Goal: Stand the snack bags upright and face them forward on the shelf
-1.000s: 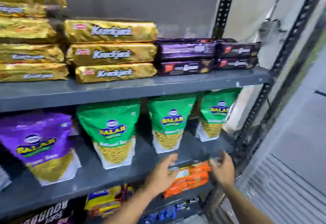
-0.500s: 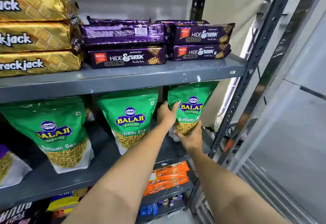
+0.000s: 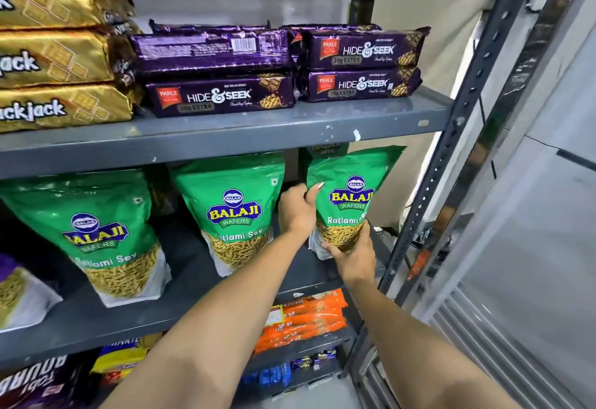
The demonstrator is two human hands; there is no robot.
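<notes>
Both hands have come up from below the middle shelf (image 3: 225,308) and now hold the rightmost green snack bag (image 3: 350,195), which sits at the right end of that shelf, near the metal upright (image 3: 451,137). A second ago they hovered empty in front of the shelf edge; half a second ago they had just closed on the bag, and the grip looks much the same now. The left hand (image 3: 295,207) presses against the bag's left edge, thumb laid on the front and the other fingers tucked behind, out of sight. The right hand (image 3: 353,252) cups the lower front corner, fingers curled around the bottom. The bag faces forward but leans to the right at the top, so the straightening seems to be under way rather than finished. The two green bags (image 3: 232,215) to the left already stand label-out, though they tilt a little too.
</notes>
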